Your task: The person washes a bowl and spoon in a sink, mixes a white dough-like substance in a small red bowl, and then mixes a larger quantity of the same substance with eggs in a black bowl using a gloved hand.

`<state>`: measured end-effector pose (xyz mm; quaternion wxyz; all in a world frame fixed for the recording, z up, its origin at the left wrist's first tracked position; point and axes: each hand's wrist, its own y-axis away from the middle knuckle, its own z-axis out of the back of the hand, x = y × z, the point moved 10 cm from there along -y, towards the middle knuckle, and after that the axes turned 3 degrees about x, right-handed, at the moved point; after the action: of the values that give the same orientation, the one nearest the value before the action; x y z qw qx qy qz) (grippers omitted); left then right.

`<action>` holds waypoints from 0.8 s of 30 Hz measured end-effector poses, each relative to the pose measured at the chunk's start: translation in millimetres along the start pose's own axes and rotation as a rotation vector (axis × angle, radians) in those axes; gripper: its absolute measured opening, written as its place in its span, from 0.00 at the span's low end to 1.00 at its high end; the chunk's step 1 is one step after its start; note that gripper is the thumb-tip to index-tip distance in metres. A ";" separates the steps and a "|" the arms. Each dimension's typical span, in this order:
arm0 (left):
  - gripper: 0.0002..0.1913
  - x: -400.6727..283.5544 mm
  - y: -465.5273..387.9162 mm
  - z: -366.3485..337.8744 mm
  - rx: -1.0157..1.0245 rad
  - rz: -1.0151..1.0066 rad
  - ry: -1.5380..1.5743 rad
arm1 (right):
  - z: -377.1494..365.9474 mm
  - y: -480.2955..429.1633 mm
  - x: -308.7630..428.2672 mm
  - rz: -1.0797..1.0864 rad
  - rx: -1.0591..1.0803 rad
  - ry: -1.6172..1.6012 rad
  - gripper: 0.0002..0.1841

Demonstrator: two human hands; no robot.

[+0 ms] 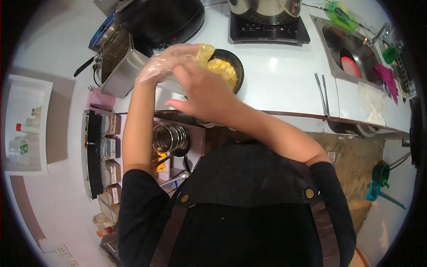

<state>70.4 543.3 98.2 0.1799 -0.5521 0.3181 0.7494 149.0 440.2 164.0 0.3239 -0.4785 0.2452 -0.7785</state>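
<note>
My left hand [178, 58] wears a clear plastic glove, its fingertip end stained yellow. It hovers at the left side of a round black bowl [241, 71] on the white counter. Yellow, wet-looking food [227, 68] fills the visible part of the bowl; I cannot tell what food it is. My bare right hand [208, 91] crosses in front, thumb stretched out to the left and fingertips at the glove. Whether those fingers pinch the plastic is unclear. The right hand hides part of the left hand and the bowl's near left side.
A stainless fryer [123, 66] and a black rounded appliance [160, 20] stand at the left. Behind the bowl, a steel pot [267, 10] sits on an induction cooker [270, 33]. Metal tongs [322, 95] lie near the sink [337, 65]. Labelled containers [110, 148] line the lower left.
</note>
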 end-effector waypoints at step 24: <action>0.12 84.4 -27.7 -26.8 -0.082 0.123 -0.831 | -28.1 -52.7 -104.2 -0.322 0.564 -0.195 0.10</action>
<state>79.3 538.7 5.9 0.2259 -0.1895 0.2206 0.9297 144.1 554.5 127.5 0.3383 -0.4750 -0.0905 -0.8073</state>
